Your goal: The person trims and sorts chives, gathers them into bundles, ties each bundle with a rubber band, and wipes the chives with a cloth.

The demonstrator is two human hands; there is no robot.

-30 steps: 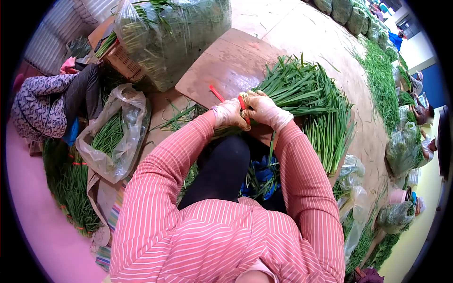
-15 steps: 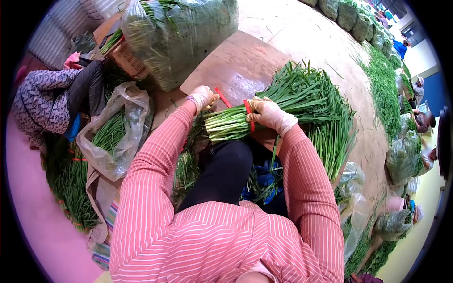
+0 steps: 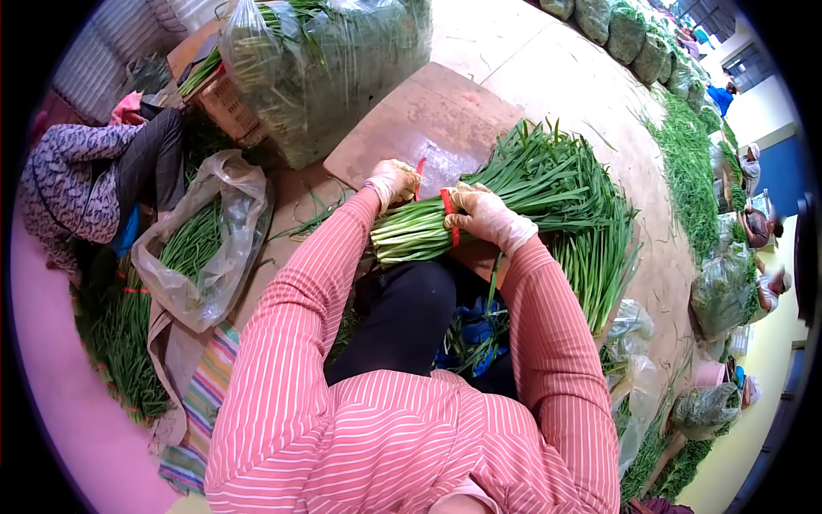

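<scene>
My gloved left hand (image 3: 393,183) is closed on a loose red strip (image 3: 420,177), just above the pale stem ends of a green bundle (image 3: 411,230). A red band (image 3: 449,214) goes round the stems. My gloved right hand (image 3: 485,212) grips the bundle at this band, its fingers wrapped over the stems. The leaves (image 3: 548,171) fan out to the right over more green stalks (image 3: 599,274). Beneath lies a brown board (image 3: 402,111).
Upper left stands a large plastic-wrapped pack of greens (image 3: 334,77). A person (image 3: 86,180) sits at the left by an open plastic bag (image 3: 205,248). Several people, filled bags (image 3: 723,291) and loose greens (image 3: 689,171) line the right.
My left hand came off the bundle, moved left, then back right with the red strip. The banded stem ends came into view. My right hand stays on the bundle, slightly further right.
</scene>
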